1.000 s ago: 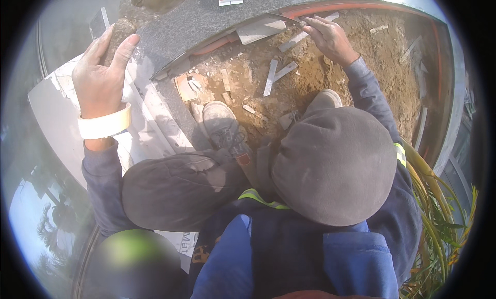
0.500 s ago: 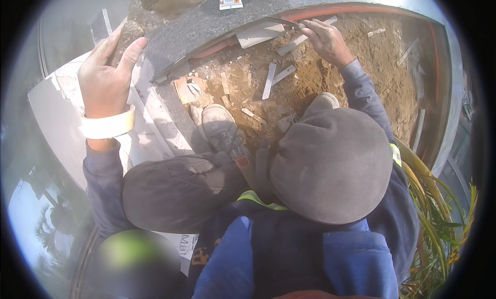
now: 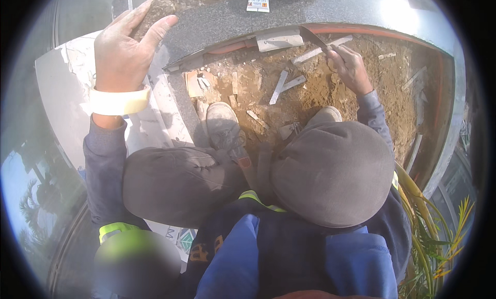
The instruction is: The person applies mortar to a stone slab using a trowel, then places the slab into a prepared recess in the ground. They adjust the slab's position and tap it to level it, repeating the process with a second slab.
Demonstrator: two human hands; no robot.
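My left hand (image 3: 124, 56), dusted with white, is closed round a rough brown stone-like lump (image 3: 161, 9) at the upper left, beside a grey speckled ledge (image 3: 212, 28); its fingertips are partly hidden. My right hand (image 3: 350, 72) grips a thin, flat, dark metal blade (image 3: 312, 36), which slants up and left toward the ledge's front edge. A grey-white strip (image 3: 279, 40) lies along that edge near the blade. A white tube (image 3: 257, 0) sits on the ledge.
My bent knees and shoes are over a dirt bed (image 3: 392, 92) strewn with pale offcuts (image 3: 279, 87). An orange band (image 3: 351, 28) runs along its border. White boards (image 3: 62, 97) lie at left beside a glass surface; a plant (image 3: 429, 232) stands at lower right.
The view has shifted slightly. My left hand has moved up and to the right with the lump; my right hand appears lower and further right, with the blade slanted more steeply.
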